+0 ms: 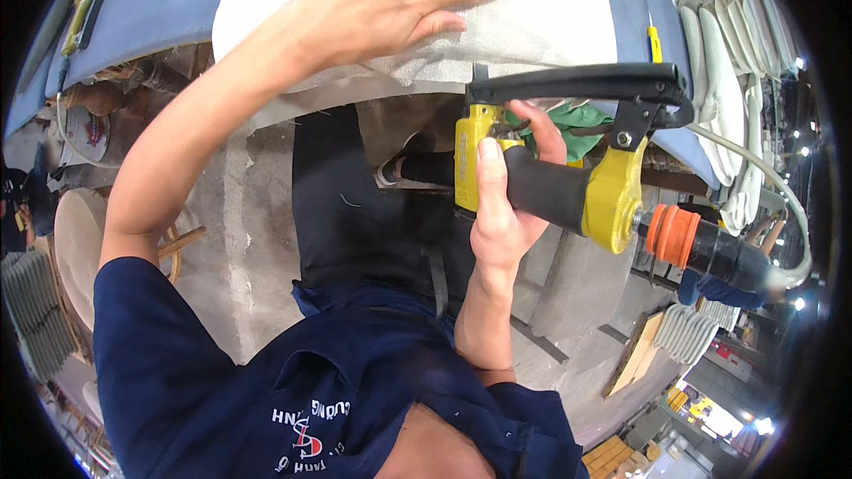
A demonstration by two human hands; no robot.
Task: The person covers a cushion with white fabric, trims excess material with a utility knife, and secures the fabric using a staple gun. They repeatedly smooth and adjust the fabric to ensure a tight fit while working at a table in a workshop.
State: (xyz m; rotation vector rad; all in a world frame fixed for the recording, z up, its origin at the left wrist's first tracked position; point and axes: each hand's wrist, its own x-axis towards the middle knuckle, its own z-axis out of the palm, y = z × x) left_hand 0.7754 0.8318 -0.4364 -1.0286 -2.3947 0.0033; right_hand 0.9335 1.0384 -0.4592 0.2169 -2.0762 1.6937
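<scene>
My left hand (382, 0) lies flat with fingers spread on a sheet of white woven fabric (541, 0) that covers part of a blue-grey work surface (169, 0). In my right hand (510, 204) is a yellow and black pneumatic stapler (555, 182), gripped round its black handle. One finger is up by the trigger. The stapler's nose is close to the fabric's near edge; whether it touches cannot be told. An orange and black air fitting (674, 235) joins the stapler to a pale hose (781, 182).
A second yellow tool (84, 9) lies at the far left of the surface. Yellow-handled hand tools (654, 43) lie at the right. Long pale padded pieces (719, 62) are stacked beyond them. A green cloth (577, 129) shows below the stapler, and a round beige seat (78, 248) stands at left.
</scene>
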